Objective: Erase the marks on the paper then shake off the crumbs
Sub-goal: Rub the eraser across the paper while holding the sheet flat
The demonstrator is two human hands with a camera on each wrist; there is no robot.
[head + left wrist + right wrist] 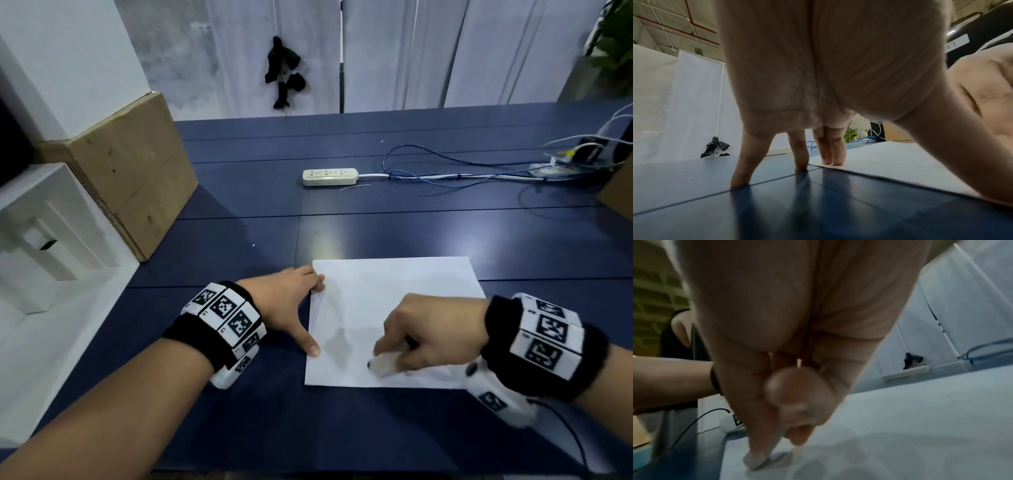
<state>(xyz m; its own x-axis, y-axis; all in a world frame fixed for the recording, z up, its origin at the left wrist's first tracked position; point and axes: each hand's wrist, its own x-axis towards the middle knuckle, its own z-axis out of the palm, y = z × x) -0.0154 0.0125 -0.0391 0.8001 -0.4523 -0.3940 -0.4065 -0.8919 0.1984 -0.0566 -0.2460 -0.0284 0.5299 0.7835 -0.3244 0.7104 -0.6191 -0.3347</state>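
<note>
A white sheet of paper (394,301) lies on the dark blue table (239,222), close to the front edge. My left hand (301,308) is spread flat beside it, two straight fingers (830,151) on the sheet's top-left corner and the thumb (313,349) on its left edge. My right hand (387,356) pinches a white eraser (382,365) with a dark tip and presses it on the paper's lower middle. In the blurred right wrist view the eraser (756,459) meets the paper (900,434). Only hand shadows show on the sheet.
A cream power strip (330,177) and blue and white cables (479,171) lie across the far table. A cardboard box (130,171) and a white unit (41,222) stand at left. Another cardboard corner (616,195) sits at the right edge. White curtains hang behind.
</note>
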